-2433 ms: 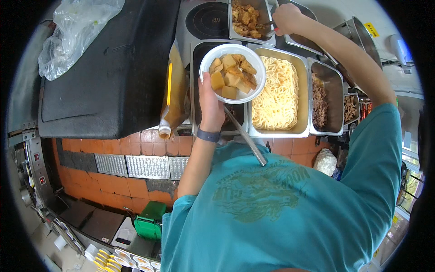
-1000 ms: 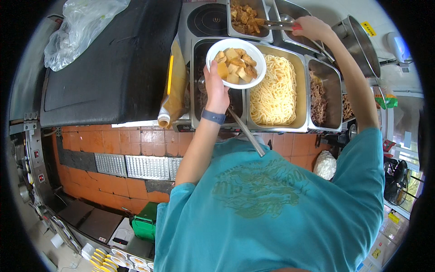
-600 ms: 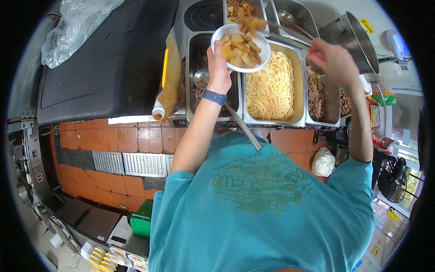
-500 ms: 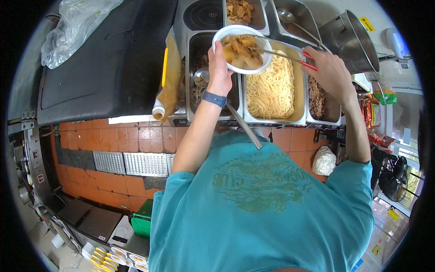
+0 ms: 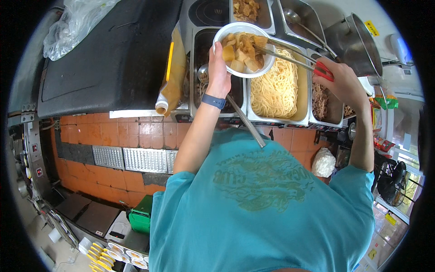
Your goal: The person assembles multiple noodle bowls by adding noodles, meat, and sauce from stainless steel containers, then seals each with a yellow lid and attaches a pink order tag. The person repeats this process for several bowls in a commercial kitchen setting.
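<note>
The left hand grips 1 white bowl of stewed chunks above the noodle tray, while the right hand squeezes red-handled metal tongs shut, tips inside the bowl.

I count two hands: my left hand at 12 o'clock and my right hand at 2 o'clock. One white bowl of stewed chunks, and one pair of red-handled tongs reaching into it. On the table I see five steel food pans: one of noodles, one dark pan under the bowl, one of browned pieces at the top, one of dark meat at 2 o'clock, one pan with a ladle. One big steel pot. One clear plastic bag at 10 o'clock. One roll of brown wrap. One wristband.
</note>
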The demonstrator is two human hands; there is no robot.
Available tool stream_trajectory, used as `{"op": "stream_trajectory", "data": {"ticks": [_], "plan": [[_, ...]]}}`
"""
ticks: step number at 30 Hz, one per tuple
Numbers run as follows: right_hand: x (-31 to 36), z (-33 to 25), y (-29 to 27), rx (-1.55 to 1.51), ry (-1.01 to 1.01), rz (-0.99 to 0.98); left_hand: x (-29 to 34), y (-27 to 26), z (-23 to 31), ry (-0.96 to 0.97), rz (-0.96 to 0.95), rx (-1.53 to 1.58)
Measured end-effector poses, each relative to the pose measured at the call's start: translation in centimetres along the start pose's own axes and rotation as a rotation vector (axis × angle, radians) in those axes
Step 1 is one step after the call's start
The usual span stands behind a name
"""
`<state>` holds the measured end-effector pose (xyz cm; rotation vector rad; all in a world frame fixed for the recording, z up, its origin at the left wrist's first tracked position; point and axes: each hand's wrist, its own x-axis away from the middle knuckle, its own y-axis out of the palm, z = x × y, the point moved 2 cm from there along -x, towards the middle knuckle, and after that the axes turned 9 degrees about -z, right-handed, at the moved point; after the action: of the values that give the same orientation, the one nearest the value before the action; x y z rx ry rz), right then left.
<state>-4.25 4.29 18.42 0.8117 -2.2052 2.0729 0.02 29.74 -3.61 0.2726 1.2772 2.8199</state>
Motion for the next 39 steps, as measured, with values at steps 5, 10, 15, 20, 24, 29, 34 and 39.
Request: {"op": "stream_trajectory", "data": {"ticks": [5, 10, 15, 20, 24, 29, 34, 39], "plan": [[1.0, -0.3, -0.6, -0.047, 0.007, 0.02, 0.3, -0.1, 0.3, 0.005, 0.01, 0.008], [0.7, -0.8, -0.8, 0.007, 0.01, -0.011, 0.5, 0.3, 0.5, -0.056, 0.056, -0.045], [1.9, -0.5, -1.2, -0.05, 0.057, -0.119, 0.2, -0.1, 0.5, -0.004, 0.023, 0.003], [2.4, -0.3, -2.1, -0.09, 0.012, -0.091, -0.2, -0.7, 0.1, -0.027, 0.022, 0.021], [1.9, 1.2, -2.0, -0.112, 0.021, -0.075, 0.0, -1.0, -0.3, -0.049, 0.004, 0.051], [-4.0, 5.1, -0.9, -0.475, 0.111, -0.106, 0.2, -0.8, -0.3, -0.059, -0.008, 0.075], [-18.2, 6.4, 5.1, -0.448, 0.236, 0.224, 1.0, -0.1, -0.4, -0.12, 0.05, 0.051], [-22.3, 9.8, 8.4, -0.141, 0.227, 0.282, 2.0, -1.1, 0.3, -0.033, 0.044, 0.035]]}}
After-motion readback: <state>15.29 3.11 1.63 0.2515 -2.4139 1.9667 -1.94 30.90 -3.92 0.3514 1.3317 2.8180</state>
